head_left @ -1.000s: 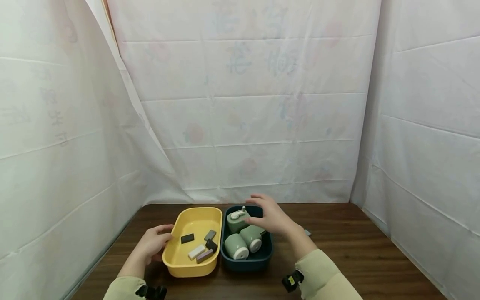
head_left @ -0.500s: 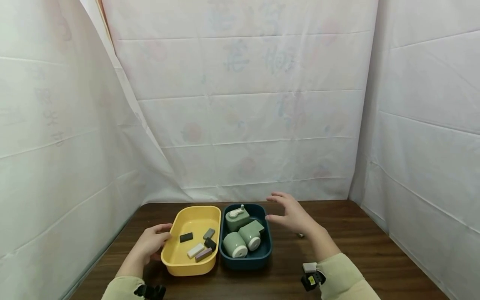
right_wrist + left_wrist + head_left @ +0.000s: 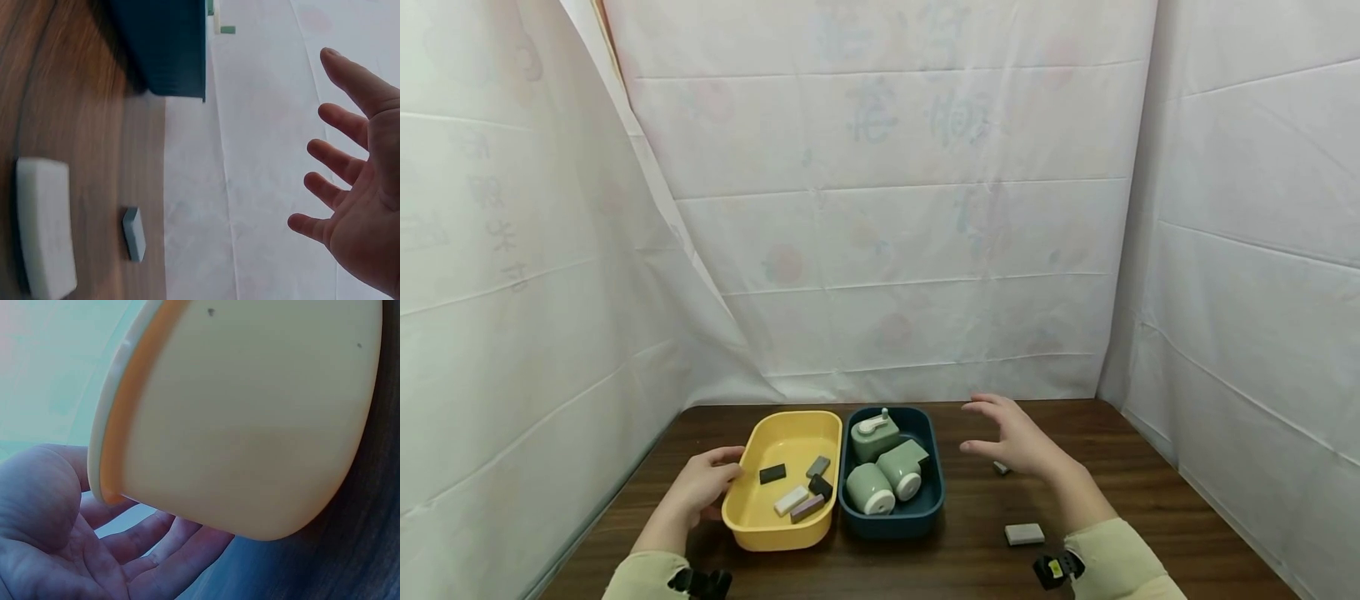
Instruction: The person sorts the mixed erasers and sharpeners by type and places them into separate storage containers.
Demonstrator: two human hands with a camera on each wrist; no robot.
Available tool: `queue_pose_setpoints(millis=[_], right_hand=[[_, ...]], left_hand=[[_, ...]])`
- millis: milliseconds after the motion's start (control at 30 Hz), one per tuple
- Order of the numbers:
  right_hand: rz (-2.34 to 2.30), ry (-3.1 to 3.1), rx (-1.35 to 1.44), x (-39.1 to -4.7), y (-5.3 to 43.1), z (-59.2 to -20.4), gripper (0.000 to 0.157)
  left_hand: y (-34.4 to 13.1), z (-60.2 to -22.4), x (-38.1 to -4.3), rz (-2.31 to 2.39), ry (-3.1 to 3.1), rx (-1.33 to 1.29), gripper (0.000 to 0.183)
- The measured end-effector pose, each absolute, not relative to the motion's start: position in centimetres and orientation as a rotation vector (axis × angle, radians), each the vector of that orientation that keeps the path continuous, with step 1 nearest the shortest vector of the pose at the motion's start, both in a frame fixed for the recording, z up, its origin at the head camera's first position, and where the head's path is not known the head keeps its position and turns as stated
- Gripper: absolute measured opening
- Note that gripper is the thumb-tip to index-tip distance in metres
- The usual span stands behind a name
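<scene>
My left hand (image 3: 706, 485) holds the left rim of a yellow bin (image 3: 782, 540), with the thumb at the rim and fingers along the outer wall, as the left wrist view shows. Inside lie several small rectangular blocks: black ones, a grey block (image 3: 819, 467), a white block (image 3: 792, 501) and a purple block (image 3: 807, 509). Against its right side stands a dark blue bin (image 3: 895, 527) holding sage-green things with white round ends; one sage-green body (image 3: 876, 439) has a white crank on top. My right hand (image 3: 1018, 439) hovers right of the blue bin, fingers spread and holding nothing.
A larger white block (image 3: 1025, 534) lies on the dark wooden table (image 3: 955, 575) near my right wrist. Beneath my right hand lies a small grey block (image 3: 134, 234). White sheets (image 3: 880, 208) close off the back and both sides.
My right hand has moved from above the blue bin out to the right, uncovering the sage-green things and the blocks on the table. The left hand stays on the yellow bin.
</scene>
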State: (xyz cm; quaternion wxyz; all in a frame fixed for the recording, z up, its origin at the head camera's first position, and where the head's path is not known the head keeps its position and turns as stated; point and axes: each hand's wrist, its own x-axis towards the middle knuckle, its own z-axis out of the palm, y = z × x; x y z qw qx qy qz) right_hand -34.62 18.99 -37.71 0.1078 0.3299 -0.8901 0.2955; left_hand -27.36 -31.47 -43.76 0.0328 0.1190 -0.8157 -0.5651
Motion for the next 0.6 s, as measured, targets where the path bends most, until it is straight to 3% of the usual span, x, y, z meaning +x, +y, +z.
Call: queue_pose_setpoints(millis=[600], right_hand=[[0.899, -2.786, 1.097, -34.5, 24.3, -40.2, 0.058]], left_hand=[[-31.5, -43.6, -27.4, -1.753, -2.51, 0.374, 0.05]])
